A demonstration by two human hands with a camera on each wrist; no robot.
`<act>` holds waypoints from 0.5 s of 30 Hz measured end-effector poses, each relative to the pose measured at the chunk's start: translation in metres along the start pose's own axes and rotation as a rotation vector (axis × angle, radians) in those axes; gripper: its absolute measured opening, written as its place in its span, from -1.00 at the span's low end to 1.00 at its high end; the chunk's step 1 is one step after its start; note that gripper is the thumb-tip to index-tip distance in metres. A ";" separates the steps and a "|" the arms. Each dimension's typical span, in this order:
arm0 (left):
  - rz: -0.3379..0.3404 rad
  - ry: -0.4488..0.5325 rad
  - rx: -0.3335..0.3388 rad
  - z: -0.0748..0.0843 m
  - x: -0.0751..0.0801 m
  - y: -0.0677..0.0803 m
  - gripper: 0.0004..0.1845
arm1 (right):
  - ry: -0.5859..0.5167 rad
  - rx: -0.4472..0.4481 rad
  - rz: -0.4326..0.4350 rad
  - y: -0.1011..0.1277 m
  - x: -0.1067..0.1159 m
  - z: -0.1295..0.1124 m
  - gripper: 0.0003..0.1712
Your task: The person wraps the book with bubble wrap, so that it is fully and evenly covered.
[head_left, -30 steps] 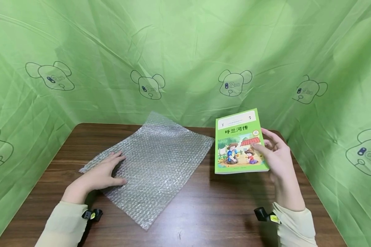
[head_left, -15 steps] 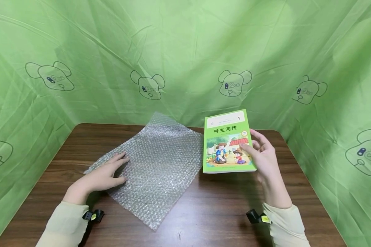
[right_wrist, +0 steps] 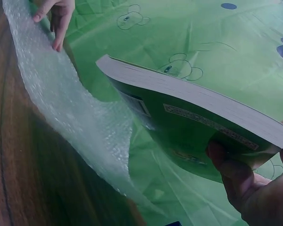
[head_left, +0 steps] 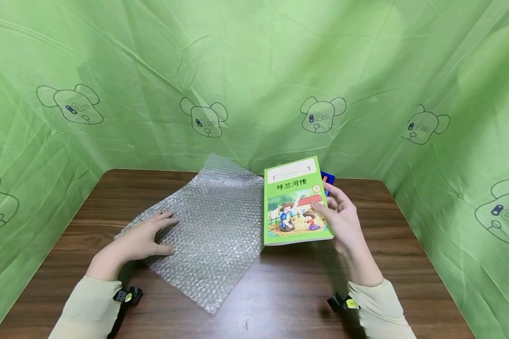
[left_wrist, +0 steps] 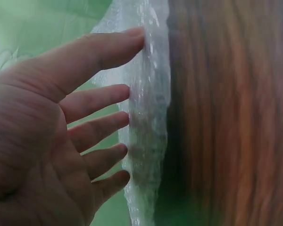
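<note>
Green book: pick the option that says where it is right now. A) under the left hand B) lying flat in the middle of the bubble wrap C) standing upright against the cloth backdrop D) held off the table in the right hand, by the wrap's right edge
D: the right hand grips the green book clear of the table, beside the bubble wrap, while the left hand rests flat on the wrap.

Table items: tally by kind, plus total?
Book: 1, green cover, held by the right hand
Bubble wrap sheet: 1, under the left hand
Blue object: 1, mostly hidden behind the book
Total: 3
</note>
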State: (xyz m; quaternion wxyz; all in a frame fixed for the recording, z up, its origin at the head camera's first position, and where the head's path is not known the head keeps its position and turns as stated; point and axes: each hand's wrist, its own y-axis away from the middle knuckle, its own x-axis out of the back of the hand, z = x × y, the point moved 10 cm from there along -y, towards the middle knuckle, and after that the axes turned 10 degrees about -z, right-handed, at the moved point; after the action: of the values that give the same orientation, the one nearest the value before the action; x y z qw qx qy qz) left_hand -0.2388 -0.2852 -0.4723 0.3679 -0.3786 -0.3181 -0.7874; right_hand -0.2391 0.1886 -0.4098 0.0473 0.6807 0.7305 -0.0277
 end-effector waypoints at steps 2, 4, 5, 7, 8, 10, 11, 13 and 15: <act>0.000 -0.002 -0.006 0.004 -0.002 -0.002 -0.10 | 0.008 -0.011 -0.006 0.000 -0.002 0.002 -0.21; 0.001 -0.010 -0.018 0.008 -0.004 -0.004 -0.11 | 0.019 -0.022 -0.017 0.000 -0.005 0.004 -0.21; 0.003 -0.014 -0.023 0.010 -0.005 -0.005 -0.12 | 0.024 -0.025 -0.020 -0.001 -0.007 0.005 -0.22; 0.006 -0.023 -0.031 0.013 -0.006 -0.005 -0.12 | 0.032 -0.030 -0.031 -0.001 -0.010 0.006 -0.23; 0.008 -0.027 -0.035 0.014 -0.006 -0.005 -0.13 | 0.032 -0.031 -0.037 -0.002 -0.011 0.007 -0.23; 0.011 -0.025 -0.040 0.016 -0.006 -0.006 -0.13 | 0.028 -0.031 -0.042 -0.003 -0.014 0.009 -0.23; 0.012 -0.023 -0.041 0.016 -0.007 -0.006 -0.13 | 0.024 -0.031 -0.043 -0.003 -0.015 0.010 -0.23; 0.012 -0.020 -0.042 0.017 -0.008 -0.006 -0.12 | 0.018 -0.033 -0.045 -0.004 -0.018 0.012 -0.22; 0.011 -0.021 -0.047 0.018 -0.008 -0.008 -0.12 | 0.016 -0.039 -0.041 -0.004 -0.021 0.016 -0.22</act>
State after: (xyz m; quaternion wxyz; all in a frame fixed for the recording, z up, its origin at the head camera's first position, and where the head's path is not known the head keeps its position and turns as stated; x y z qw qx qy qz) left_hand -0.2348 -0.2644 -0.4718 0.3601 -0.3972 -0.3014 -0.7885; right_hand -0.2411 0.1661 -0.4232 0.0544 0.6648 0.7450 -0.0090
